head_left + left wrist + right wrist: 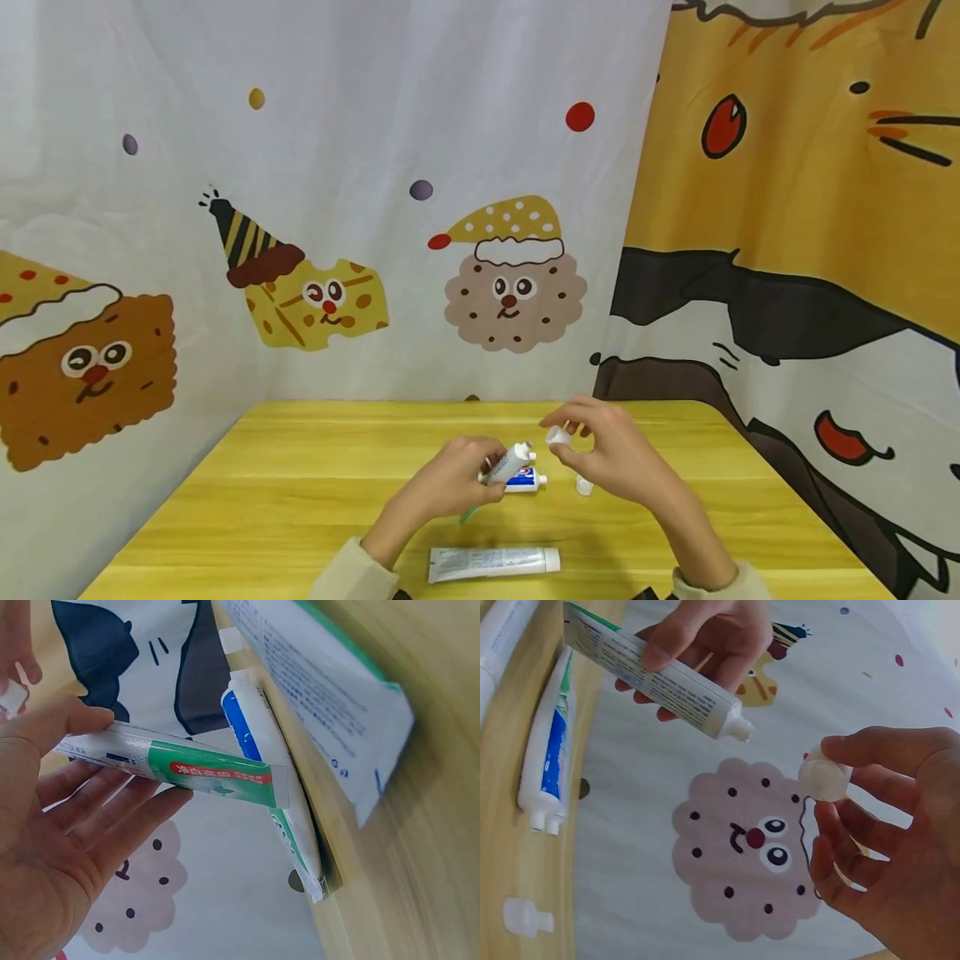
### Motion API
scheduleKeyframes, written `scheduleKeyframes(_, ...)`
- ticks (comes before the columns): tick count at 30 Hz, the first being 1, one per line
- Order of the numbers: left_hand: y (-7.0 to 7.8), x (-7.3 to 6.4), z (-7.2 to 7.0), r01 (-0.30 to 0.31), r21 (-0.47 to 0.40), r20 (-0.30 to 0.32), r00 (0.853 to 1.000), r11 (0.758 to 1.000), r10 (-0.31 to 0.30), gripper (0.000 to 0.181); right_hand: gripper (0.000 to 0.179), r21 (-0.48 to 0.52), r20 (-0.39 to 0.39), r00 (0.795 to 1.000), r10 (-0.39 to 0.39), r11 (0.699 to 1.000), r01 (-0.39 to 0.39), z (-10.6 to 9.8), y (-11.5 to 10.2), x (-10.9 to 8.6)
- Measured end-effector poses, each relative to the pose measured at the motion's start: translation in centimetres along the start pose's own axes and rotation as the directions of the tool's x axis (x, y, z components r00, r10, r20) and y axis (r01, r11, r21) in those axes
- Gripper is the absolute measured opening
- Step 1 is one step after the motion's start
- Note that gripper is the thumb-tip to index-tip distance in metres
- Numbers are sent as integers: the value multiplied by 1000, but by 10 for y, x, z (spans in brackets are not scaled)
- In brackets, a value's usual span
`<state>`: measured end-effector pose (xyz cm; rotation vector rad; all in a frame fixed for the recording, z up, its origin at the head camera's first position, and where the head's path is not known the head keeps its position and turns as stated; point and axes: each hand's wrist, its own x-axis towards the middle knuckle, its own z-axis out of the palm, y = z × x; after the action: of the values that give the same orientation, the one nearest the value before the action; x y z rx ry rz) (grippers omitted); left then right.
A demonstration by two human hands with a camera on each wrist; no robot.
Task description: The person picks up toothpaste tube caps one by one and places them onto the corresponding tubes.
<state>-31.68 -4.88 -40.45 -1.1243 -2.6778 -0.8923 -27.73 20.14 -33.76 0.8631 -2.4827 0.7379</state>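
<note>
My left hand point(459, 475) holds a toothpaste tube point(206, 772), white and green with a red label, between thumb and fingers above the table. Its bare nozzle point(740, 729) points toward my right hand point(611, 450). That hand pinches a white cap point(825, 778) between thumb and fingertips, a short gap away from the nozzle. Below the held tube lies a blue-and-white toothpaste tube point(551, 754), with two small white spouts showing at its end. A loose white cap point(584, 485) sits on the table to its right.
A capped white toothpaste tube point(493, 563) lies crosswise near the front of the yellow wood-grain table point(300, 500). Behind the table hangs a white cloth point(405, 108) printed with cartoon snacks, and an orange cartoon cloth point(780, 183) hangs on the right.
</note>
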Motion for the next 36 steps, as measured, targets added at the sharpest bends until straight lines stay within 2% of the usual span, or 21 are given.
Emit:
scheduleKeyframes(6, -2, -1, 5, -8, 53, 0, 1000, 999, 8, 22, 24, 68, 0, 1000, -4, 998, 4, 13, 4, 2)
scheduleKeyframes(13, -2, -2, 8, -9, 71, 12, 1000, 997, 9, 23, 21, 156, 47, 999, -5, 988, -3, 21, 8, 3)
scheduleKeyframes(21, -1, -2, 9, -10, 63, 22, 1000, 998, 9, 21, 22, 172, 115, 993, 14, 984, -34, 24, 11, 1)
scheduleKeyframes(36, -2, -2, 9, 0, 46, 39, 999, 999, -2, 22, 27, 183, 150, 986, -78, 982, 49, 33, 14, 2)
